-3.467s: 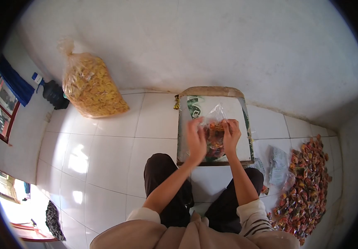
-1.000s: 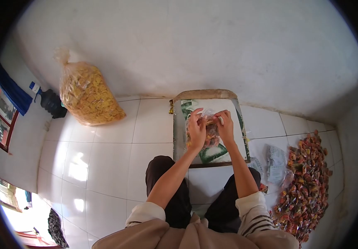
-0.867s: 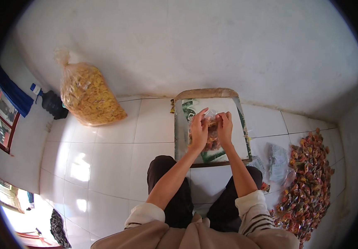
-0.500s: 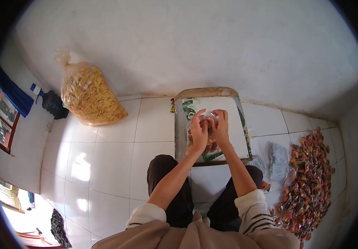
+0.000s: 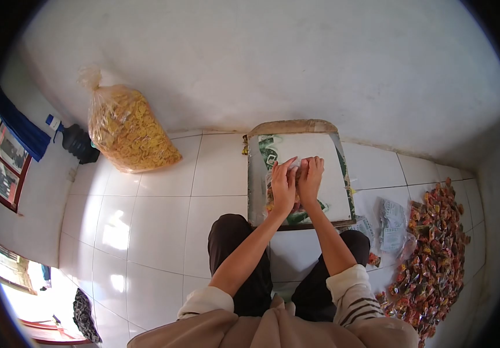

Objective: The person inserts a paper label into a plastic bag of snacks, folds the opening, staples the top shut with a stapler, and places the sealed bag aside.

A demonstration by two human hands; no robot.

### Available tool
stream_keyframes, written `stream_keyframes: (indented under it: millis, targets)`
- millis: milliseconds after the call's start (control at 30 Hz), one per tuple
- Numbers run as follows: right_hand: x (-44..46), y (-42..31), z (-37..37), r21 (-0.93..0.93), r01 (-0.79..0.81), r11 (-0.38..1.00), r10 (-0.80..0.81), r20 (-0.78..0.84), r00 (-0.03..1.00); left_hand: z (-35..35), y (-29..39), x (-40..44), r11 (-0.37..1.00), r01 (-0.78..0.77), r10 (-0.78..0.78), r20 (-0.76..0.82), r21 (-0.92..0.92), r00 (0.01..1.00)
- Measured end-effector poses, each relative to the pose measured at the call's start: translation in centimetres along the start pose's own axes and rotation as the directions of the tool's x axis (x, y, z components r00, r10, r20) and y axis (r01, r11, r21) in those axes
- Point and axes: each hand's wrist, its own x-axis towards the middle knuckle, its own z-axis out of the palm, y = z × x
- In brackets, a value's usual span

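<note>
A clear plastic bag (image 5: 270, 196) of small reddish-orange packets lies on a low white-topped box or board (image 5: 326, 148) between my knees. My left hand (image 5: 285, 188) is closed on the upper part of the bag from the left side. From the right, my right hand (image 5: 310, 178) grips the same part, its fingers bent over the plastic. The two hands are close together, thumbs side by side. Much of the bag and its top are hidden beneath them.
A big heap of small wrapped packets (image 5: 430, 255) covers the floor at right, beside printed plastic packaging (image 5: 392, 223). A large tied bag of yellow chips (image 5: 131, 127) leans against the wall at left, near a dark water jug (image 5: 79, 144).
My hands have pressed lower over the bag's top, and the pale gathered plastic between them shows less. The whole view has shifted slightly.
</note>
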Motion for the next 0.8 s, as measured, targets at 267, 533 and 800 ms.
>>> stream_keyframes:
  millis: [267, 533, 800]
  targets:
    - [0.0, 0.0, -0.8, -0.006, -0.094, 0.996, 0.094, 0.108, 0.99, 0.1, -0.4, 0.2, 0.99, 0.133, -0.135, -0.023, -0.043, 0.991]
    - [0.5, -0.7, -2.8, 0.25, -0.045, 0.967, -0.006, 0.199, 0.98, 0.4, -0.7, 0.5, 0.914, 0.292, -0.298, 0.02, -0.283, 0.954]
    - [-0.1, -0.2, -3.5, 0.209, 0.156, 0.965, -0.205, 0.238, 0.949, 0.0, 0.1, -0.1, 0.905, 0.274, -0.296, -0.02, -0.327, 0.955]
